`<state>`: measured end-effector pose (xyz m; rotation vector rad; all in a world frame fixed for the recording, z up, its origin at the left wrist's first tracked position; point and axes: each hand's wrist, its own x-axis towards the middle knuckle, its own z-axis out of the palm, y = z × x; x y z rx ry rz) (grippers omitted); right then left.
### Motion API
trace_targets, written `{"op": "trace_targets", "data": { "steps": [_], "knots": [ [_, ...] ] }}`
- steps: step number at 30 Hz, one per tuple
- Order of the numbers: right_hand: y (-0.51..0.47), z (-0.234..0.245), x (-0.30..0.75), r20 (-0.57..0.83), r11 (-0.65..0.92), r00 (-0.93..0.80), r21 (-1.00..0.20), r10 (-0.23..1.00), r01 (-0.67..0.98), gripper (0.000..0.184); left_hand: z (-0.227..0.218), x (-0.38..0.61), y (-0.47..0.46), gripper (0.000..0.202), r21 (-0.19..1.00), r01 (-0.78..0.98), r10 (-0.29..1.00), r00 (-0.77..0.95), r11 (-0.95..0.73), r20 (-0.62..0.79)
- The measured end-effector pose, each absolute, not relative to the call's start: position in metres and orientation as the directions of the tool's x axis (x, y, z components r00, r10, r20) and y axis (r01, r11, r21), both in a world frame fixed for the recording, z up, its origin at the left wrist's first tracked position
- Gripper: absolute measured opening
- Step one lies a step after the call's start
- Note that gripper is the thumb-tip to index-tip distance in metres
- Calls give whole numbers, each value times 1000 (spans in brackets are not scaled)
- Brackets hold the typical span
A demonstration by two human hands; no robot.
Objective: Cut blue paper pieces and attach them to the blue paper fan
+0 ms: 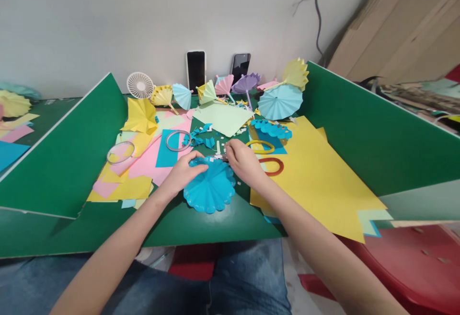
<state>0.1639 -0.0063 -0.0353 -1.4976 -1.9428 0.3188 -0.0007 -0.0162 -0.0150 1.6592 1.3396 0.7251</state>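
A blue pleated paper disc (pixel 210 188) with a scalloped edge lies at the front of the green table. My left hand (pixel 187 171) grips its upper left edge, thumb on top. My right hand (pixel 244 159) is closed in a pinch just above the disc's upper right edge; whatever is between its fingertips is too small to make out. Beside that hand lie scissors with one yellow and one red handle (pixel 272 167), their blades partly hidden under the fingers. Small white paper bits (pixel 212 159) lie at the disc's top edge.
Blue paper scraps (pixel 203 137) and a roll of clear tape (pixel 121 153) lie beyond my left hand. Yellow sheets (pixel 309 176) spread to the right. Paper umbrellas (pixel 280 101), two phones (pixel 196 73) and a fan (pixel 140 85) line the back. Green partitions (pixel 377 133) stand on both sides.
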Motion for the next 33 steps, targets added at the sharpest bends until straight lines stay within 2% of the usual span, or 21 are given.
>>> {"op": "trace_targets", "data": {
  "steps": [8, 13, 18, 24, 28, 33],
  "knots": [
    [-9, -32, 163, 257, 257, -145, -480, 955, 839, 21, -17, -1, -16, 18, 891, 451, 965, 251, -47, -76],
    [-9, -31, 164, 358, 312, -112, -571, 927, 759, 10, -16, 0, -15, 17, 909, 414, 968, 247, -58, -51],
    [-9, -30, 164, 295, 309, -155, -602, 943, 736, 17, -16, 0, -16, 15, 917, 397, 973, 227, -42, -54],
    [-12, -27, 163, 275, 256, -92, -653, 957, 713, 13, -15, -1, -15, 14, 909, 414, 981, 191, -44, -39],
    [-13, -25, 163, 322, 309, -88, -744, 943, 593, 8, -15, -1, -15, 13, 892, 446, 978, 207, -68, -29],
    [-16, -22, 161, 326, 407, -251, -807, 911, 428, 15, -15, 0, -16, 11, 892, 448, 971, 236, -66, -47]
  ]
}}
